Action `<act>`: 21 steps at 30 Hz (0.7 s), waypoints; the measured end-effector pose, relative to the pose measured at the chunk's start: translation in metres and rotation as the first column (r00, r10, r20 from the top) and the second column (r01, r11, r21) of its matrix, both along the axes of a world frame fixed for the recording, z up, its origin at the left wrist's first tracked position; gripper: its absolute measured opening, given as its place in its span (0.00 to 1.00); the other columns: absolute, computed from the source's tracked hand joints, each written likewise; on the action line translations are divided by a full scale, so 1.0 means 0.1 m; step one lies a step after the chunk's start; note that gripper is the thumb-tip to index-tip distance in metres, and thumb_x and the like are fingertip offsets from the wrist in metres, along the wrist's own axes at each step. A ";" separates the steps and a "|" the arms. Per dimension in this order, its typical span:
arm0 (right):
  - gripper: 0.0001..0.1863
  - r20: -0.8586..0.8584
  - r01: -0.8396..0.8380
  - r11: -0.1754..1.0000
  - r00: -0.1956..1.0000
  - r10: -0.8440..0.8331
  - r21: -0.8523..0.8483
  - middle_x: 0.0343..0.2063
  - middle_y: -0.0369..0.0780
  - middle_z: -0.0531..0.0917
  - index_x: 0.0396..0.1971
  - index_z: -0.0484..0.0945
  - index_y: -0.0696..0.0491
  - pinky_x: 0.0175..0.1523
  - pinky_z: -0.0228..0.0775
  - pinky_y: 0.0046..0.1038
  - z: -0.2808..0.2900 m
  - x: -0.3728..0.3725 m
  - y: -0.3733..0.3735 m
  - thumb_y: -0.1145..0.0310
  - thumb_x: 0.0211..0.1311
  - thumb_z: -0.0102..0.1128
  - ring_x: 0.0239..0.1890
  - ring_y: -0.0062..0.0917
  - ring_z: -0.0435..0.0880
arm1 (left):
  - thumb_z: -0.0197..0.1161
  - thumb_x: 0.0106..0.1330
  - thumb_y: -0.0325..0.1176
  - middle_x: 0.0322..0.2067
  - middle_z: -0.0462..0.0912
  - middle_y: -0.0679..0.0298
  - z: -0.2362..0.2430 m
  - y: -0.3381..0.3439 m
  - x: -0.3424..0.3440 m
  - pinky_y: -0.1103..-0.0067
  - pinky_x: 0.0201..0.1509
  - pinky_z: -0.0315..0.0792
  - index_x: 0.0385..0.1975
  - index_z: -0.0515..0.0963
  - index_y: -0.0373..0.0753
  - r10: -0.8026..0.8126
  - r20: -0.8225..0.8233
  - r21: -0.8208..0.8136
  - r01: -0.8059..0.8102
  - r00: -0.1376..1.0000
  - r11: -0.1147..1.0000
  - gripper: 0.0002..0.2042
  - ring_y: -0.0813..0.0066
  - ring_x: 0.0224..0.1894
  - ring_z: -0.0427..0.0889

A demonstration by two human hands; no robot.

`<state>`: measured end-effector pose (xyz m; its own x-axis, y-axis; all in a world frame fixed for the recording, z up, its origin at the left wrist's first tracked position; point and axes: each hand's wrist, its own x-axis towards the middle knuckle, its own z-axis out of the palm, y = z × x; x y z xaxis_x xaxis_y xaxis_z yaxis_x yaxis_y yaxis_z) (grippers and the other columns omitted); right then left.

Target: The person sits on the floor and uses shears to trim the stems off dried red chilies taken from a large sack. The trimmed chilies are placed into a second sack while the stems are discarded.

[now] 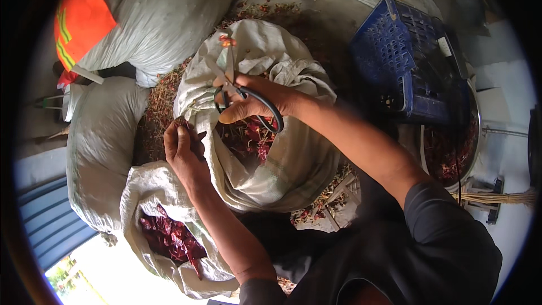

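My right hand [254, 101] grips black-handled scissors [231, 82] with the blades pointing up, a small orange-red bit at their tips. It hovers over an open whitish woven sack [288, 158] that holds dried red chillies [248, 138]. My left hand [183, 152] rests at the sack's left rim, fingers closed around something small and dark that I cannot make out. A second open sack [147, 192] with dried red chillies [169, 237] lies lower left, under my left forearm.
A blue plastic crate [406, 56] stands at the right, beside a metal bowl [477, 135] of red chillies. Full white sacks [164, 17] lie at the left and top left, with an orange vest [82, 20] on them. Stems and chilli scraps litter the floor [164, 96].
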<state>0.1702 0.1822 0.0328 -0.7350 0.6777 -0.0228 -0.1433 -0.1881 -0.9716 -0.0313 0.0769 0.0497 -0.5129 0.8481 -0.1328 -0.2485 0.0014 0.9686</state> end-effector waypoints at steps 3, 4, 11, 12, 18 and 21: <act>0.46 0.084 0.025 0.997 0.996 -0.031 0.072 0.33 0.35 0.77 0.60 0.63 0.61 0.41 0.72 0.22 0.14 0.01 -0.10 0.47 0.50 0.75 0.37 0.19 0.79 | 0.56 0.71 0.28 0.32 0.80 0.71 -0.05 0.02 -0.05 0.90 0.26 0.70 0.42 0.77 0.41 -0.032 0.023 -0.021 0.032 0.999 0.999 0.05 0.89 0.27 0.75; 0.47 0.173 0.013 0.992 0.984 -0.036 0.129 0.32 0.35 0.77 0.59 0.63 0.61 0.39 0.72 0.22 0.16 0.02 -0.12 0.44 0.50 0.74 0.36 0.19 0.79 | 0.57 0.71 0.28 0.32 0.81 0.70 -0.08 0.03 -0.07 0.90 0.26 0.70 0.42 0.77 0.41 -0.051 0.039 -0.024 0.052 0.998 0.998 0.05 0.89 0.27 0.76; 0.43 0.290 0.050 0.846 0.927 -0.237 0.531 0.31 0.53 0.79 0.46 0.77 0.62 0.38 0.74 0.39 -0.07 -0.08 -0.22 0.35 0.44 0.71 0.34 0.46 0.83 | 0.58 0.71 0.27 0.32 0.81 0.71 -0.08 0.05 0.06 0.91 0.23 0.67 0.41 0.77 0.42 -0.089 0.112 -0.065 0.097 0.990 0.993 0.04 0.89 0.28 0.76; 0.44 0.294 0.035 0.819 0.924 -0.246 0.573 0.32 0.54 0.78 0.46 0.77 0.61 0.37 0.74 0.39 -0.11 -0.07 -0.22 0.34 0.44 0.71 0.34 0.47 0.83 | 0.58 0.71 0.27 0.31 0.80 0.72 -0.08 0.06 0.10 0.91 0.23 0.67 0.41 0.77 0.42 -0.085 0.126 -0.076 0.095 0.988 0.993 0.04 0.89 0.28 0.76; 0.44 0.446 -0.124 0.688 0.839 -0.312 0.715 0.31 0.50 0.76 0.46 0.78 0.56 0.43 0.74 0.41 0.02 0.04 -0.32 0.31 0.40 0.69 0.38 0.44 0.82 | 0.53 0.71 0.24 0.28 0.80 0.67 -0.16 0.02 0.04 0.79 0.38 0.84 0.47 0.75 0.37 -0.214 0.168 -0.067 0.227 0.962 0.972 0.08 0.84 0.26 0.78; 0.43 0.440 -0.159 0.601 0.825 -0.355 0.783 0.33 0.48 0.76 0.45 0.77 0.55 0.42 0.74 0.40 0.03 0.11 -0.28 0.31 0.41 0.69 0.39 0.42 0.81 | 0.53 0.70 0.24 0.28 0.80 0.66 -0.15 0.02 0.08 0.79 0.38 0.84 0.47 0.75 0.37 -0.255 0.155 -0.022 0.261 0.954 0.965 0.09 0.84 0.26 0.78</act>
<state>0.1813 0.1545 0.0361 -0.7014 0.6848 0.1976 0.4387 0.6334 -0.6375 -0.0230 0.0785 0.0350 -0.2488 0.9411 -0.2292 -0.3763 0.1241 0.9181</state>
